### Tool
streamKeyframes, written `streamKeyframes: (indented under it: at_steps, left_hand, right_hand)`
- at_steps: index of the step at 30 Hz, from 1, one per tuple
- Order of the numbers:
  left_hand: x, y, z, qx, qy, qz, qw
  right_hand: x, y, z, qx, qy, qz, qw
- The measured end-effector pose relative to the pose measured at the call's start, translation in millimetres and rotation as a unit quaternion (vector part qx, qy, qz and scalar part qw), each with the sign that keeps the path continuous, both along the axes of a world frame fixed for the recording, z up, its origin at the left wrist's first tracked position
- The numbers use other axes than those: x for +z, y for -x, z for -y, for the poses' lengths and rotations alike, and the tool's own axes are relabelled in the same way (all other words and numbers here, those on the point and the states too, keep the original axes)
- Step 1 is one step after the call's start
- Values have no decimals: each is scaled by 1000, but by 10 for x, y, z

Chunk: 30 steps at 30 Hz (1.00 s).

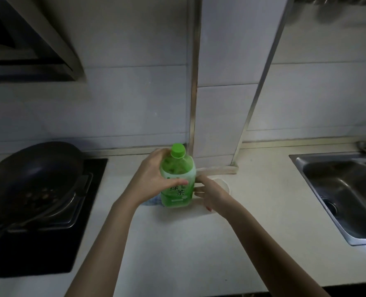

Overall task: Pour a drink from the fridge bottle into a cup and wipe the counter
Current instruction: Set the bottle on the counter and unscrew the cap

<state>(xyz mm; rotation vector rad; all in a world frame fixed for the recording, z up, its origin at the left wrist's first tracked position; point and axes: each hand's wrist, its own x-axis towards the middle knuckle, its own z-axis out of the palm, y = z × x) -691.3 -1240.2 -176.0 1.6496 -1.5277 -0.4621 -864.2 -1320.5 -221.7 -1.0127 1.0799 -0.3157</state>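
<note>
A green tea bottle (177, 189) with a green cap stands upright at the back of the white counter (177, 243). My left hand (154, 179) grips its left side, with the thumb across the label. Just right of the bottle stands a white cup (223, 185), mostly hidden behind my right hand (212, 195). That hand is wrapped round the cup's near side, and its fingertips reach the bottle. A bluish cloth (151, 203) peeks out from under my left wrist beside the bottle's base.
A dark pan (34, 174) sits on the black hob (49, 243) at the left. A steel sink (344, 196) is set into the counter at the right. A tiled wall column (220, 125) rises directly behind the bottle, and a range hood (27, 43) hangs at upper left.
</note>
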Motion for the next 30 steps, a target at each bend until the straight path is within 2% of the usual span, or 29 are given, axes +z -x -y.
streamKeyframes:
  at_steps: [3,7,12,15,18,23,26,30]
  left_hand:
    - [-239,80,-37,18,-19,-10,1000]
    - [-611,223,-48,62,-39,-35,997]
    - [-1012,404,-48,84,-39,-29,995]
    - [-1124,480,-26,84,-40,-51,994]
    - [-1186,499,18,70,-50,-44,995]
    - [-1231,515,6,45,-50,-9,998]
    - [-1272,511,-4,29,-45,-7,999]
    - [-1296,480,36,26,-48,-17,998]
  right_hand:
    - [-63,56,24,-4,66,-28,997]
    - [8,148,49,-8,162,8,987]
    - [53,152,19,64,339,-5,939]
    - [58,120,-11,114,463,-103,873]
    - [73,116,-45,145,585,-212,770]
    - [163,45,-58,200,663,-314,649]
    - [185,34,-79,228,686,-346,599]
    - [164,36,-100,247,686,-397,558]
